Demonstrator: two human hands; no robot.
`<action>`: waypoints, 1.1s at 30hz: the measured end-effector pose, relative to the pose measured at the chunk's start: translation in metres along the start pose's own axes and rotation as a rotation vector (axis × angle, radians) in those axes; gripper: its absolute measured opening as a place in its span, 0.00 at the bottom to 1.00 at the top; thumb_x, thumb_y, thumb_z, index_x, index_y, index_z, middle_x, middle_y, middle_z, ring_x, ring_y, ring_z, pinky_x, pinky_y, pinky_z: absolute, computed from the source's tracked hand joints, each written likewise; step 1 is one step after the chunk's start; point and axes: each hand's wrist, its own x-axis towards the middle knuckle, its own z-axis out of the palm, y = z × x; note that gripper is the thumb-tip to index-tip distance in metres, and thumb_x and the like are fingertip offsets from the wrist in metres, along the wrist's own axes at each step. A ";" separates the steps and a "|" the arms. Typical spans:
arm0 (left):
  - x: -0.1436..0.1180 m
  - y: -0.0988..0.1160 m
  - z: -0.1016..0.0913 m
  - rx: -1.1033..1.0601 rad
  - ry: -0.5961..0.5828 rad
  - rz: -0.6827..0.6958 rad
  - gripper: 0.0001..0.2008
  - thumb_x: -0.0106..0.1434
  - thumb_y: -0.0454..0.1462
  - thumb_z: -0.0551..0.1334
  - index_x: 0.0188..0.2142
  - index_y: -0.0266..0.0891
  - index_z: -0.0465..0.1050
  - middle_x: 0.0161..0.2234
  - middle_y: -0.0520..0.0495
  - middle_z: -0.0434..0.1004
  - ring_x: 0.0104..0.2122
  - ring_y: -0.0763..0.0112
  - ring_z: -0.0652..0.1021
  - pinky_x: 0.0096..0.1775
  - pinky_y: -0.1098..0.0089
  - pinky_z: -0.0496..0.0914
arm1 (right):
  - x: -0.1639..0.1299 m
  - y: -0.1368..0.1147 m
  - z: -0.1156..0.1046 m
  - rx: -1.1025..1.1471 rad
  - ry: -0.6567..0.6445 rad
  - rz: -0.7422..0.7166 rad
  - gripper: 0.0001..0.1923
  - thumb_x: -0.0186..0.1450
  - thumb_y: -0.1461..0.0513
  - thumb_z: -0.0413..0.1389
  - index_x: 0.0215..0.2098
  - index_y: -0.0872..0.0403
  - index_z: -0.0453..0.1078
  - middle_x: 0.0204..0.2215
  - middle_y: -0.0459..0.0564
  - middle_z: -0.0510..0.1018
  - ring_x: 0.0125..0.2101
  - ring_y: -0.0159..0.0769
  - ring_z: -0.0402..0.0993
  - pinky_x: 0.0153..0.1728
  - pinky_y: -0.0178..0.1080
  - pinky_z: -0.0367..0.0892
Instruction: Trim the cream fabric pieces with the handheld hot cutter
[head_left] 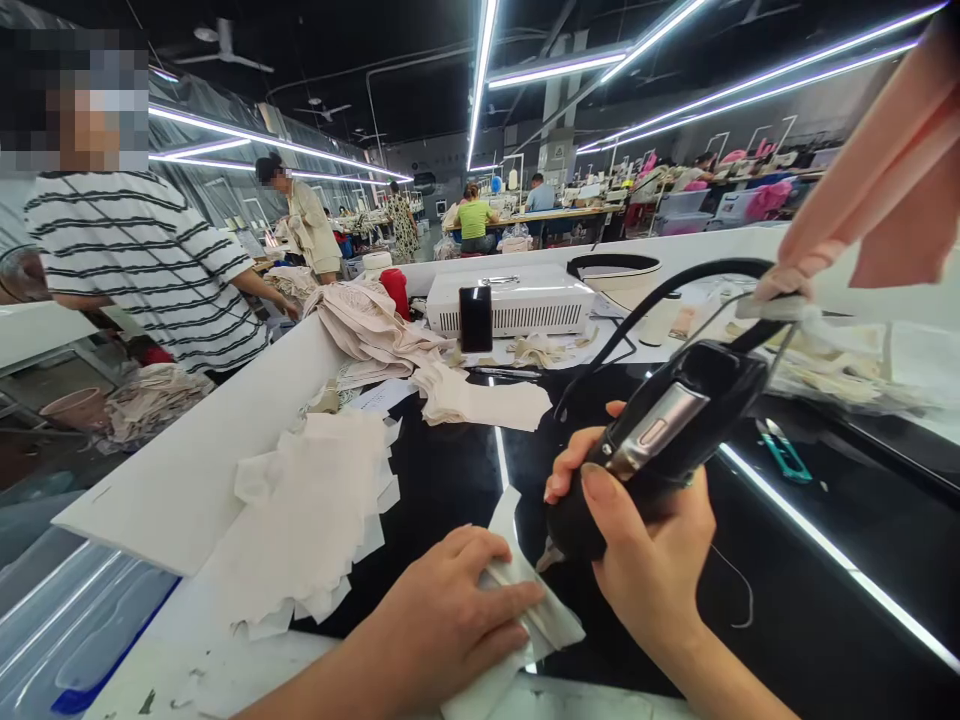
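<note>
My right hand (649, 550) is wrapped around a black corded hand tool (660, 430) with a silver panel on its side. The tool leans, and its small metal tip points down beside a cream piece of cloth (559, 612) on the black tabletop. My left hand (469, 600) holds that cloth against the table with its fingers, part of the cloth showing between them; the thumb is hidden. To the left lies a fanned stack of cream cloth pieces (307, 510). More cut cloth pieces (487, 398) lie beyond my hands.
A white vented box (547, 300) stands at the back with a phone (475, 320) against it. Teal thread snips (784, 452) lie to the right. A white side panel (217, 450) borders the left. Pink cloth (885, 150) hangs at upper right. A person in a striped shirt (150, 260) stands left.
</note>
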 end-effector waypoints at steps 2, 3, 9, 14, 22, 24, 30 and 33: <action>-0.001 0.000 0.000 -0.008 0.004 -0.001 0.16 0.81 0.42 0.65 0.65 0.47 0.77 0.56 0.42 0.75 0.53 0.58 0.80 0.55 0.59 0.80 | 0.000 0.000 0.000 0.006 -0.001 0.005 0.11 0.69 0.62 0.70 0.45 0.46 0.73 0.34 0.40 0.83 0.26 0.31 0.79 0.28 0.34 0.78; -0.001 0.000 0.000 -0.009 0.007 0.001 0.16 0.82 0.42 0.65 0.65 0.47 0.76 0.56 0.42 0.75 0.53 0.58 0.80 0.54 0.59 0.80 | 0.000 0.000 0.000 0.008 -0.001 0.007 0.11 0.69 0.62 0.70 0.45 0.46 0.73 0.34 0.40 0.83 0.26 0.31 0.79 0.28 0.34 0.78; 0.001 0.002 -0.002 0.000 -0.007 0.014 0.16 0.81 0.42 0.66 0.65 0.45 0.75 0.56 0.41 0.75 0.52 0.57 0.79 0.54 0.58 0.80 | -0.001 -0.002 0.001 -0.009 0.002 0.009 0.12 0.68 0.64 0.70 0.43 0.46 0.72 0.32 0.40 0.83 0.25 0.31 0.79 0.27 0.35 0.78; 0.001 0.000 -0.007 0.031 -0.038 0.015 0.17 0.79 0.42 0.69 0.64 0.43 0.74 0.55 0.41 0.76 0.50 0.56 0.79 0.53 0.57 0.80 | -0.002 -0.004 0.002 -0.004 0.018 0.016 0.12 0.68 0.63 0.70 0.43 0.46 0.73 0.32 0.40 0.83 0.25 0.31 0.79 0.27 0.35 0.78; 0.000 -0.008 -0.007 0.057 -0.026 0.029 0.17 0.78 0.39 0.69 0.63 0.43 0.74 0.56 0.40 0.76 0.51 0.56 0.79 0.57 0.55 0.80 | -0.004 -0.005 0.001 0.005 0.023 0.024 0.14 0.68 0.63 0.71 0.47 0.45 0.73 0.33 0.41 0.83 0.24 0.32 0.79 0.26 0.35 0.78; 0.000 -0.008 -0.007 0.070 -0.032 0.024 0.17 0.78 0.40 0.69 0.62 0.43 0.74 0.55 0.41 0.76 0.50 0.57 0.79 0.58 0.54 0.80 | -0.005 -0.006 0.002 0.007 0.014 0.016 0.13 0.68 0.64 0.70 0.45 0.45 0.72 0.33 0.41 0.83 0.24 0.31 0.79 0.26 0.34 0.78; 0.005 -0.007 -0.009 0.099 -0.011 0.075 0.12 0.83 0.42 0.61 0.60 0.40 0.74 0.55 0.43 0.79 0.56 0.58 0.81 0.70 0.48 0.71 | -0.007 -0.009 0.004 -0.018 0.012 0.001 0.12 0.67 0.65 0.68 0.44 0.45 0.73 0.32 0.41 0.83 0.24 0.31 0.77 0.25 0.34 0.77; 0.012 -0.009 -0.005 0.097 0.040 0.161 0.13 0.86 0.42 0.57 0.59 0.37 0.74 0.55 0.44 0.82 0.59 0.61 0.81 0.72 0.55 0.68 | -0.007 -0.008 0.003 -0.033 0.017 0.007 0.12 0.67 0.65 0.68 0.44 0.46 0.73 0.32 0.42 0.82 0.24 0.32 0.77 0.24 0.34 0.78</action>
